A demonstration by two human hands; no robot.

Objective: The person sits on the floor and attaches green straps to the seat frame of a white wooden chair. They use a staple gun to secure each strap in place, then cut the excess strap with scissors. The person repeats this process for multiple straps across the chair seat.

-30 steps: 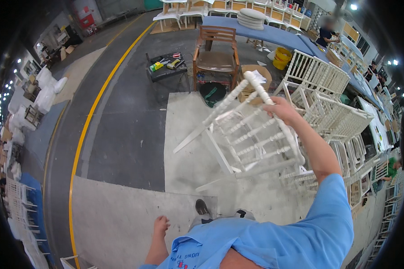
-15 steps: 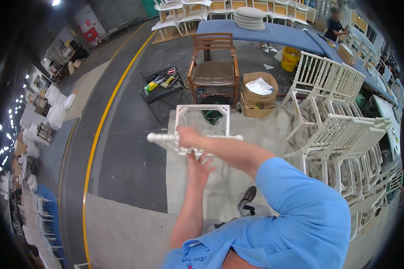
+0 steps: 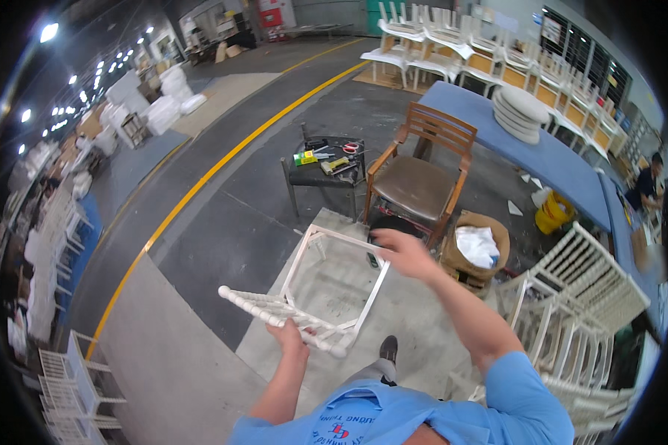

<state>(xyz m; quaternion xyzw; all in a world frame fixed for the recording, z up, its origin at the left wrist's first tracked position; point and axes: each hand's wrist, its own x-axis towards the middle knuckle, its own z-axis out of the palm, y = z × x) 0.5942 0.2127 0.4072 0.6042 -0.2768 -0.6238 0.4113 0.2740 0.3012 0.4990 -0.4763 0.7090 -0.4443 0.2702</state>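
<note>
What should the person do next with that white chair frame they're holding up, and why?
Probably close the right hand firmly on the far rail of the white wooden chair frame. The left hand grips its near ribbed back, and the frame hangs in the air above the pale floor mat. The right hand's fingers look spread at the rail, so only one hand seems to hold it firmly.

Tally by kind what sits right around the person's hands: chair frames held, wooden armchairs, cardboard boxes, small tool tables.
White chair frame, gripped by the left hand, right hand at its far edge: 1
Wooden armchair: 1
Cardboard box: 1
Tool table: 1
Total: 4
</note>
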